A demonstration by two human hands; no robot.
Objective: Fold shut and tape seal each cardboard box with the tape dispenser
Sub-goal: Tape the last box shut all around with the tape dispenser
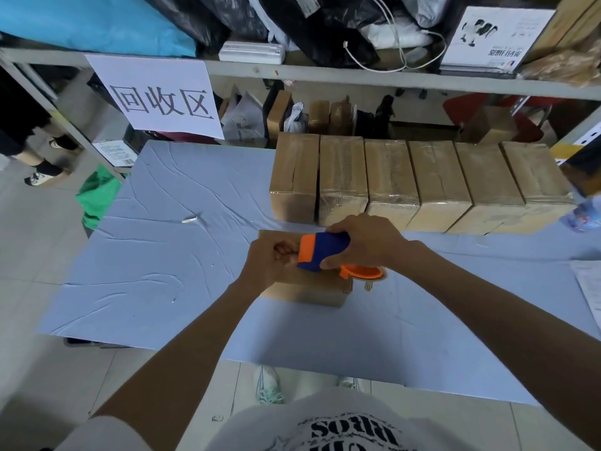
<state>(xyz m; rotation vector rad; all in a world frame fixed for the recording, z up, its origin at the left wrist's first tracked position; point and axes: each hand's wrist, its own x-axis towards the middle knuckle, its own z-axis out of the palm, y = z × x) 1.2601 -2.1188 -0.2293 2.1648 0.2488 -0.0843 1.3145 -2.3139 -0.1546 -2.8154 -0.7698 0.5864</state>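
One box (305,294), open cloth (162,255) leftward, right fingers (338,226) grasping dispenser (322,252) (left fingers (282,250) curled, unclear).

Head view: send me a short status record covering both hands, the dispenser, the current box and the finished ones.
right hand: grips the tape dispenser handle
left hand: fingers curled at the dispenser's front end; what they hold is hidden
current box: looks closed, under both hands
back row: six taped boxes side by side
table: blue cloth
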